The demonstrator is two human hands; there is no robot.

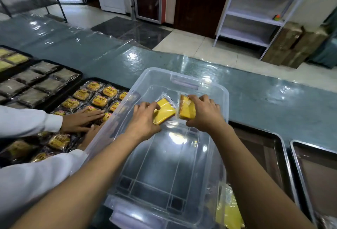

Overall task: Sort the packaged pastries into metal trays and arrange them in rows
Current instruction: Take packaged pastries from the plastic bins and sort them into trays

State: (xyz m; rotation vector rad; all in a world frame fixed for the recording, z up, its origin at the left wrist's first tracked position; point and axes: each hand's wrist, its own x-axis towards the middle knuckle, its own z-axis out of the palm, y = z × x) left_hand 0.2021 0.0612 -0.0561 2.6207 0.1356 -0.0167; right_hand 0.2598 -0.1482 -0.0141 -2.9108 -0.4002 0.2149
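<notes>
Both my hands reach into a clear plastic bin [182, 75] on the counter. My left hand [144, 117] grips a wrapped yellow cake slice [165, 111] near the bin's far end. My right hand [206, 114] holds a second wrapped yellow cake slice [186, 109] right beside it. Apart from these two packets the bin's floor looks bare. A metal tray [279, 143] lies to the right of the bin, partly under it, with another metal tray [299, 157] further right.
On the left, dark trays hold rows of packaged pastries: orange-labelled buns [99, 100], brown ones [36, 86], yellow ones [16, 58]. Another person's hands [82, 119] in white sleeves press on the buns. More yellow packets [229, 210] lie by the bin's near right corner.
</notes>
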